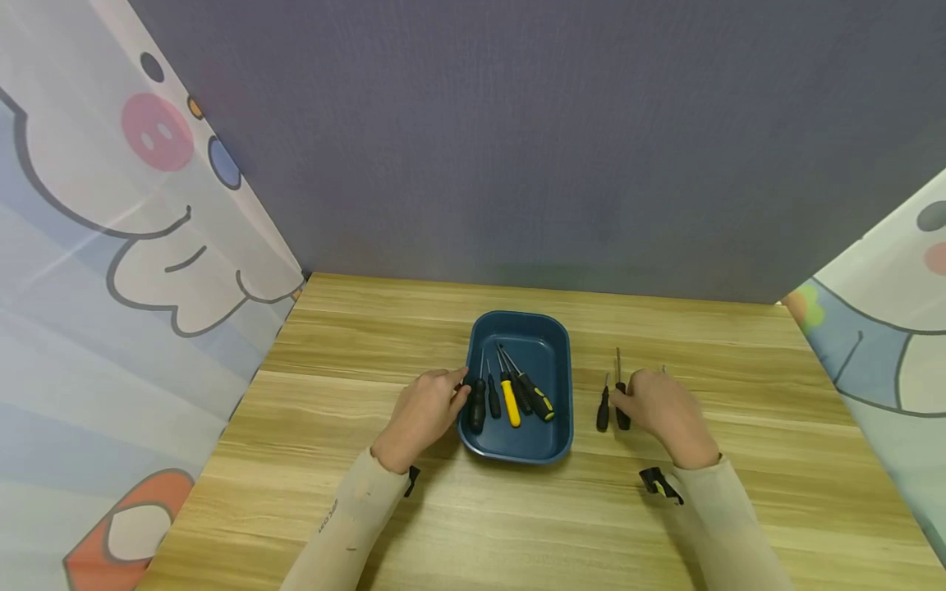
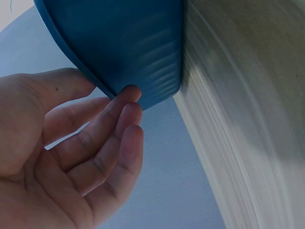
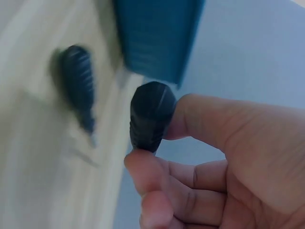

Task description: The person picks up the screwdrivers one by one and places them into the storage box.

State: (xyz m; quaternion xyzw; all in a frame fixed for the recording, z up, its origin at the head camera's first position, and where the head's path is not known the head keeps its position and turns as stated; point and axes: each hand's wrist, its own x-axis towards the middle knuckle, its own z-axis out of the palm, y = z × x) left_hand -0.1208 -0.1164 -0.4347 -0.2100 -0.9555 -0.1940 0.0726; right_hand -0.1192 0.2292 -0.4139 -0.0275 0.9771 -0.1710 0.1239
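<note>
My left hand (image 1: 426, 408) grips the near-left rim of a dark blue tray (image 1: 515, 458), with the thumb over the edge and the fingers curled beneath it in the left wrist view. Inside the tray lie several screwdrivers, among them a yellow-handled screwdriver (image 1: 510, 402) and a black-and-yellow one (image 1: 544, 406). To the right of the tray, my right hand (image 1: 663, 410) pinches the black handle of a screwdriver (image 3: 151, 114) between thumb and fingers. Just left of it in the head view, a smaller black screwdriver (image 1: 603, 410) lies on the table.
Past my right hand, the tip of another shaft (image 1: 663, 368) shows, the rest hidden by the hand. A wood-grain table (image 1: 355, 353) lies under everything. A grey panel (image 1: 517, 148) rises along its back edge, with cartoon-printed sheets (image 1: 74, 345) at both sides.
</note>
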